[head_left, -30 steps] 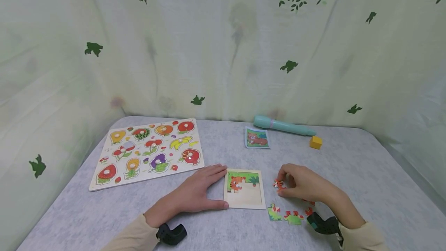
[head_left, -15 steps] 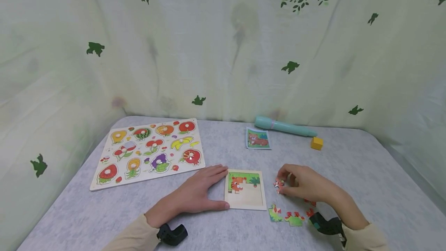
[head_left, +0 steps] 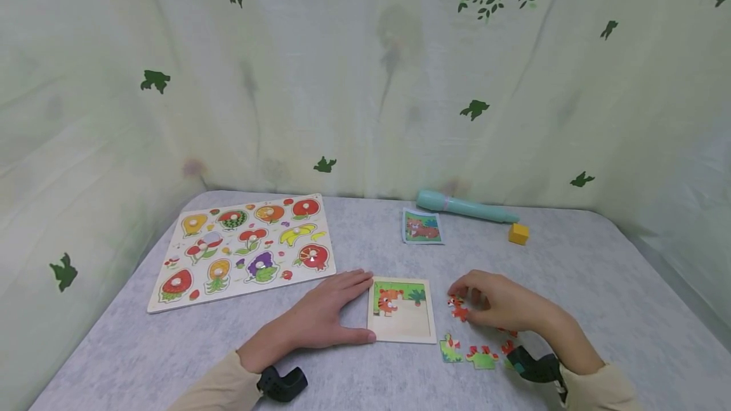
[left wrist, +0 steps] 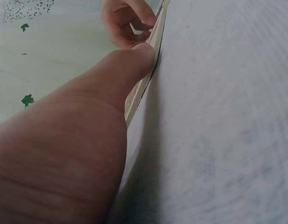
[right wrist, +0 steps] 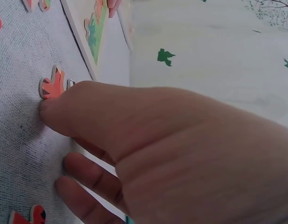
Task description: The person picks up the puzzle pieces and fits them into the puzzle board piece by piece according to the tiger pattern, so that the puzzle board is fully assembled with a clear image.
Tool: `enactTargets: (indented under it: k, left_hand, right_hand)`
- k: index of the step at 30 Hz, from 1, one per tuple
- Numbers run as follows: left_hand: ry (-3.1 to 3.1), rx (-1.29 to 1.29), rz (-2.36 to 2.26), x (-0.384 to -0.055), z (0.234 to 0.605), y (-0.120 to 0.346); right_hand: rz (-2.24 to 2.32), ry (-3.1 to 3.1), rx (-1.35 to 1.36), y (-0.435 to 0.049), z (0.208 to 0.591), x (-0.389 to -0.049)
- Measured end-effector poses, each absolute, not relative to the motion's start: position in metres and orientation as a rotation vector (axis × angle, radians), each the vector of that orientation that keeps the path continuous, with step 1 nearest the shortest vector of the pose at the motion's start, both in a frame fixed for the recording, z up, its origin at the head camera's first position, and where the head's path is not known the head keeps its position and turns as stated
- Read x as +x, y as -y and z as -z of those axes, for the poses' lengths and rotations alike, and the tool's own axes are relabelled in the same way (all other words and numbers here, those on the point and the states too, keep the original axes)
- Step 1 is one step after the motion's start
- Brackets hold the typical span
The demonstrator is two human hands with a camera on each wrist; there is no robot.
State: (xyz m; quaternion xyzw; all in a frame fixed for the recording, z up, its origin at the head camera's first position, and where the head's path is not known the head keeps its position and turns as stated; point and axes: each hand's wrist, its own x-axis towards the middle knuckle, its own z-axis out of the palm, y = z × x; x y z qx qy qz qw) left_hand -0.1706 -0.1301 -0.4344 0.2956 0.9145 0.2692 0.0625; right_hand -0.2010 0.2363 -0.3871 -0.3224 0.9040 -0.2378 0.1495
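Observation:
A square wooden puzzle frame [head_left: 401, 328] lies mid-table with a few tiger pieces fitted along its top and left. My left hand [head_left: 325, 313] rests at its left side, thumb and fingertips at the corners, fingers mostly straight. In the left wrist view the thumb [left wrist: 134, 60] touches the frame's edge. To the right of the frame, my right hand [head_left: 502, 300] pinches an orange-and-white puzzle piece [head_left: 459, 309] between thumb and fingers, low over the table. The right wrist view shows the thumb against that orange puzzle piece [right wrist: 52, 86]; the other fingers are curled beneath the hand.
Loose puzzle pieces lie near the right wrist, among them a green one [head_left: 482, 358] and another [head_left: 450, 349]. A fruit puzzle board [head_left: 242, 246] sits at left. Behind are a bear picture card [head_left: 422, 227], a teal pen-shaped object [head_left: 465, 207] and a yellow cube [head_left: 518, 234].
The right fingers have shifted slightly on the orange-and-white puzzle piece, and more of it shows now. The left hand stays in place at the frame.

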Motion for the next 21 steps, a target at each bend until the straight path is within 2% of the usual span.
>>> enactTargets:
  k: [21]
  left_hand:
    - [-2.770, 0.899, -0.813, -0.1712, 0.4358, 0.1301]
  right_hand:
    - [0.608, -2.707, -0.983, -0.2319, 0.3865, -0.2022]
